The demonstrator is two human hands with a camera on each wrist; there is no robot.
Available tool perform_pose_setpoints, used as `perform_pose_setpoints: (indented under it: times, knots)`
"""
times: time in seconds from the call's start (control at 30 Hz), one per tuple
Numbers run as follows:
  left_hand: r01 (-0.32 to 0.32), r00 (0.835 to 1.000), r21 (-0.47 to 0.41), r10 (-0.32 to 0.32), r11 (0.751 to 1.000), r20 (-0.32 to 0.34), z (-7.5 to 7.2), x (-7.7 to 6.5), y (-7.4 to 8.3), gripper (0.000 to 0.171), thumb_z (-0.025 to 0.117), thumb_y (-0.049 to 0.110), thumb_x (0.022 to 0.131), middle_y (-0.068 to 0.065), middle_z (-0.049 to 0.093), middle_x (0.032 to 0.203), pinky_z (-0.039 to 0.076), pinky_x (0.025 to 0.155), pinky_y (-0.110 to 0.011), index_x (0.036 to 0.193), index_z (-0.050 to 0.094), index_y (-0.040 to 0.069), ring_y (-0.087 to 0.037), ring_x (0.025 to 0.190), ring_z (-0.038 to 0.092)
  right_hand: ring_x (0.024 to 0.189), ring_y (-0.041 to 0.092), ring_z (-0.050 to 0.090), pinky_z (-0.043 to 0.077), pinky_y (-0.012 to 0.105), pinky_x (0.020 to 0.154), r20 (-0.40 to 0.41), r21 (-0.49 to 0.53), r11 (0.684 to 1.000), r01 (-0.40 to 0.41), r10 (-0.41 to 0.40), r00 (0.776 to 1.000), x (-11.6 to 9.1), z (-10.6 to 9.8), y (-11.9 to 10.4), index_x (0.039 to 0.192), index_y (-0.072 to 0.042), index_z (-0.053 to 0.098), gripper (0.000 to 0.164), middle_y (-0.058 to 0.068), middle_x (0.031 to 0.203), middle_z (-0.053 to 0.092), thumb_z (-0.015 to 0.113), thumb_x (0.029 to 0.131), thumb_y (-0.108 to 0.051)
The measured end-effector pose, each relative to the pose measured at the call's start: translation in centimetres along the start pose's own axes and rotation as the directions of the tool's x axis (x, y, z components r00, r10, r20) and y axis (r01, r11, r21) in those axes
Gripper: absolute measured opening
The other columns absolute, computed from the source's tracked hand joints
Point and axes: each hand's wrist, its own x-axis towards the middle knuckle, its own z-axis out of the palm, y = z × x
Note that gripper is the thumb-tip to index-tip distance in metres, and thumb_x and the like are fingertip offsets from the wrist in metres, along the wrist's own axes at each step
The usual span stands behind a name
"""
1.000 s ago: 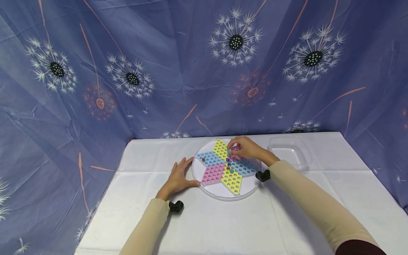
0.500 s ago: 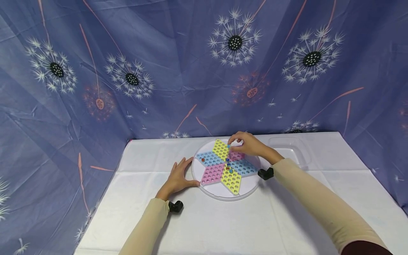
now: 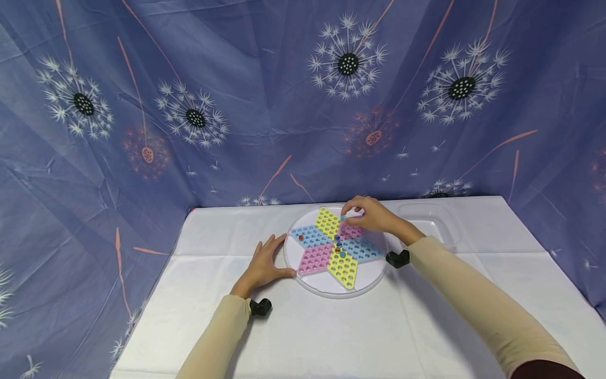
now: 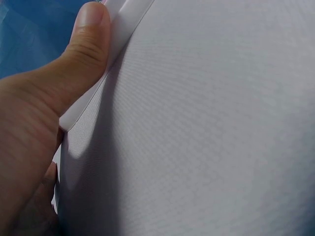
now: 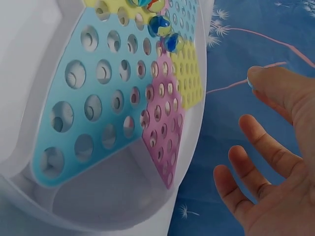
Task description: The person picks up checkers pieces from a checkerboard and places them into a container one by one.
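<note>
From the head view, here's the right hand (image 3: 373,215) over the far side of the star board (image 3: 292,255), thumb and forefinger pinching a light-blue marble (image 3: 343,217), a grip that suits something so small and round. Across on the left, the left hand (image 3: 264,264) lies with fingers spread, thumb and forefinger at the rim, probably to keep the board from sliding. Four marbles (image 3: 339,244) run in a line from the centre into the near yellow point, and one red marble (image 3: 301,238) sits alone in the left blue point; the holes presumably stop them rolling. Beyond, a clear tub (image 3: 447,243) stands right of the board, likely parked there within reach. Over to the left wrist: the thumb (image 4: 88,42) lies along the white rim, straight rather than hooked, looking like a light brace; the other fingers are mostly hidden. And the right wrist: only a sliver of the marble shows at the fingertips, apart from the board, with the remaining three fingers fanned away, perhaps to avoid knocking the marbles already seated.
</note>
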Motion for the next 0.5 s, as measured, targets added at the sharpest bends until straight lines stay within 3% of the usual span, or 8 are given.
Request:
perform_pose_setpoints:
  times: [0.5]
  knots:
    - [0.006,1.000,0.003,-0.006,1.000,-0.005,0.1,0.0,0.1,0.113,0.095,0.045,0.068,-0.016,0.029,0.167,0.001,0.128,-0.053,0.161,0.037,0.017,-0.033,0.157,0.016,0.113,0.040,0.057,0.054,0.051,0.086,-0.024,-0.023,0.998,-0.057,0.056,0.998,-2.7,-2.7,1.0,0.117,-0.015,0.073,0.021,0.008,0.123,0.064,0.075,0.096,-0.018]
